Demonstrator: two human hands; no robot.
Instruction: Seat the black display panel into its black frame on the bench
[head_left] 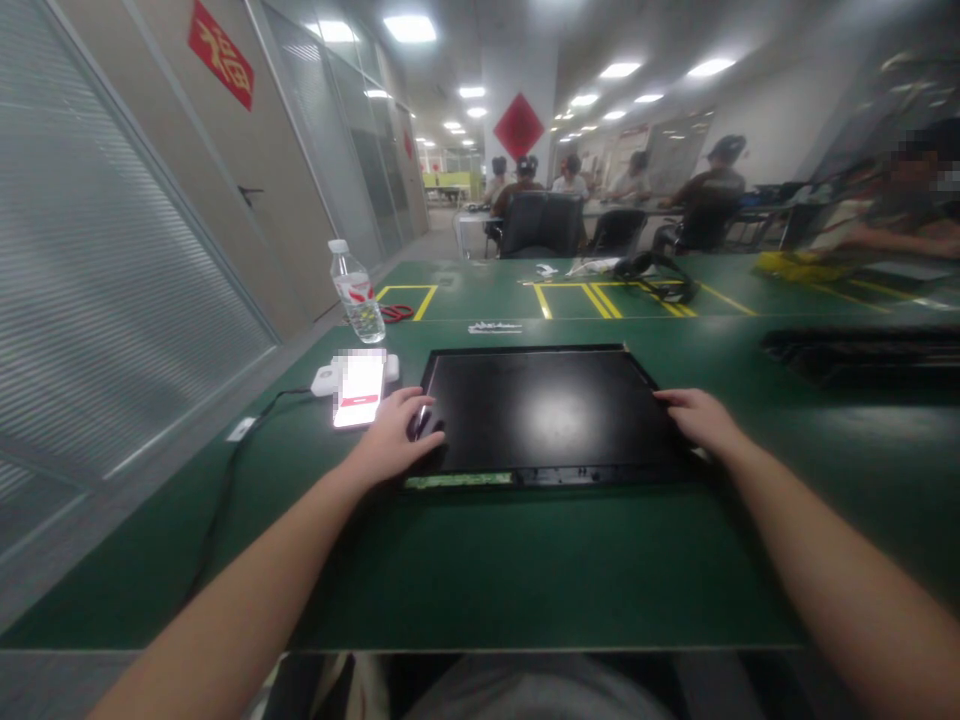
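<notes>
A black flat screen panel (pixel 547 410) lies face up on the green table mat (pixel 480 570), with a strip of green circuit board showing along its near left edge. My left hand (pixel 397 440) rests on the panel's near left corner, fingers curled around a small dark tool or object. My right hand (pixel 701 418) lies on the panel's right edge, fingers stretched along it and pressed to the frame.
A lit phone (pixel 358 392) sits on a white charger with a black cable left of the panel. A water bottle (pixel 358 292) and red scissors (pixel 396 313) stand further back. Another dark panel (pixel 862 355) lies at right. Several people sit at far tables.
</notes>
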